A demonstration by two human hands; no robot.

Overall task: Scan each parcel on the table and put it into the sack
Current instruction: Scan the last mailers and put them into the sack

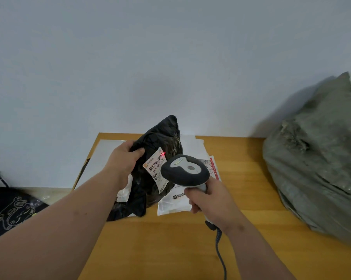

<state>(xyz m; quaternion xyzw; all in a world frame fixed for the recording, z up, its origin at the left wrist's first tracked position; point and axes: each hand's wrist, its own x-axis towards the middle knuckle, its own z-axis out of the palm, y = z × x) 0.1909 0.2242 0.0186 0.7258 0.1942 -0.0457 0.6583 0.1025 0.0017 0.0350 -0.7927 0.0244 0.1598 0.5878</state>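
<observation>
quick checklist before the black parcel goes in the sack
1. Parcel held: left hand grips the black parcel at its upper edge, lifted off the table. ok
2. Scanner aimed: right hand holds the scanner at the label. ok
3. Red dot on barcode: it sits at the label's top corner, not across the bars. not ok
4. Scan registered: cannot tell
5. Sack mouth open: not visible from here. cannot tell
6. Parcels left: white parcels lie on the table. not ok

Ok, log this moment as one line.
step: scanning | left hand: holds black parcel | right hand: grips barcode scanner | red dot on label | sack: right
</observation>
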